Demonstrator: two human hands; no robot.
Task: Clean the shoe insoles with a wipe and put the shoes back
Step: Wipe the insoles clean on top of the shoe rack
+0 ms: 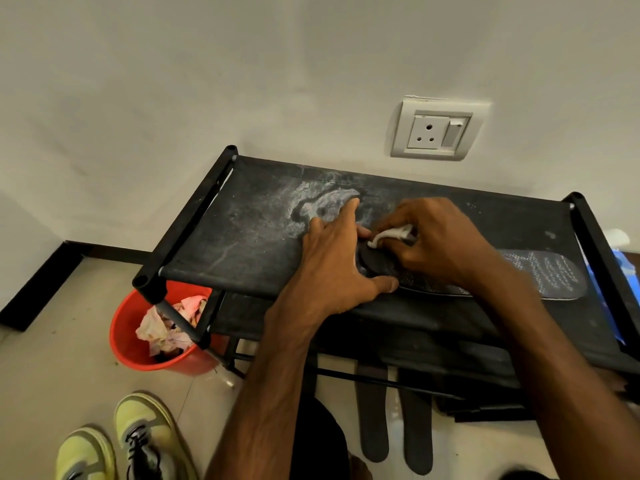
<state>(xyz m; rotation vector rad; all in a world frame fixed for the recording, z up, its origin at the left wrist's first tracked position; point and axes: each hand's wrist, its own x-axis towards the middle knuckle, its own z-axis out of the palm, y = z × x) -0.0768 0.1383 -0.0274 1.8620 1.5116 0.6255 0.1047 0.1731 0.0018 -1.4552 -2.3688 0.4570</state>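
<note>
Lying across the right centre of the frame, a dark insole (540, 275) is resting flat on the top shelf of a black shoe rack (242, 237), its patterned toe end pointing to the right edge and its heel end pointing toward the middle. A white wipe (391, 235) is sitting bunched at that heel end. The right hand (436, 237) is pinching it between curled fingers and thumb and is holding it down against the insole. The left hand (332, 261), just left of it, is lying spread with its palm down: its fingers are fanning out over the dusty, pale-streaked shelf fabric, and its thumb is pressing at the near edge of the insole's heel.

Below the rack, at lower centre-right, two other insoles (372, 410) are lying side by side on the tiled floor. In the lower left corner a pair of yellow-green sneakers (145, 434) is standing on the tiles. A red bucket (128, 341) is sitting at the rack's left leg, holding crumpled paper (169, 327). At the right edge a blue packet (613, 271) is showing beyond the rack's frame. A white wall socket (438, 129) is sitting on the wall at upper right.
</note>
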